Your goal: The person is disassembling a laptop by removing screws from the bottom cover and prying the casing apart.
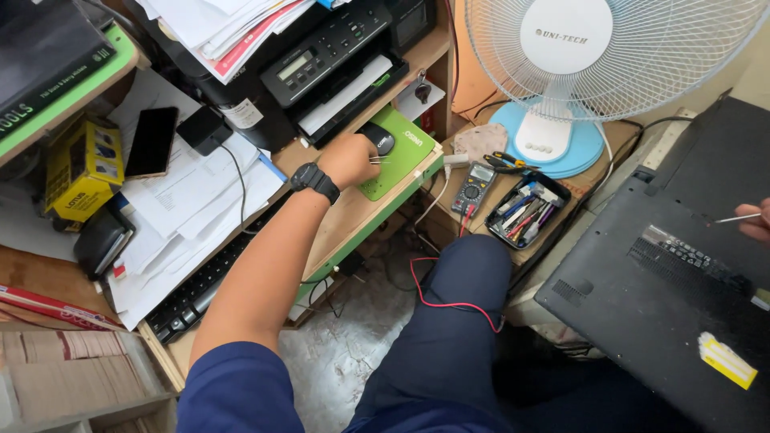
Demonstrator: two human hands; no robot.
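Left hand (346,163), wrist bearing a black watch (314,181), is closed in a loose fist on a green mouse pad (405,148), pinching thin metal tweezers (375,160). A glossy black mouse (377,138) lies just beside the knuckles at 1 o'clock. Right hand (756,222), mostly out of frame at 3 o'clock, grips a slim metal tool (736,217) over a matte black upturned laptop (674,281). Between the hands, a black rectangular tray (527,210) contains assorted screwdrivers; a multimeter (474,186) lies at its 9 o'clock.
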